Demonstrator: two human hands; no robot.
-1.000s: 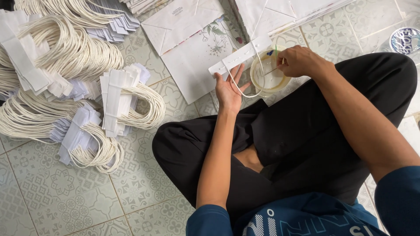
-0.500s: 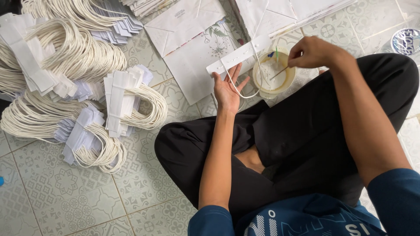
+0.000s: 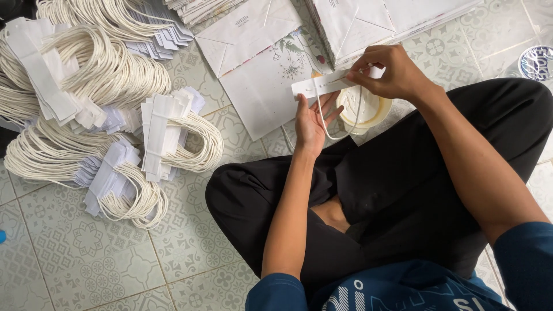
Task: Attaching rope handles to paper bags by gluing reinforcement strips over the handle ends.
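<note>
We see flat white paper bags (image 3: pixel 259 63) lying on the tiled floor (image 3: pixel 86 259) at the top, one with small painted flowers on it. A thick stack of folded bags (image 3: pixel 391 17) sits just beside it, and a round blue and white lid (image 3: pixel 536 62) is at the far right edge. Our left hand (image 3: pixel 311 124) is open, palm up, and holds up one end of a long white paper strip (image 3: pixel 325 85). A thin white cord loop (image 3: pixel 337 124) hangs down from the strip. Our right hand (image 3: pixel 389 75) is closed, pinching the other end. Under the strip sits a small round cup (image 3: pixel 368 109) with creamy stuff in it. On the left are soft heaps of rope handles (image 3: pixel 109 115), each with a paper strip
</note>
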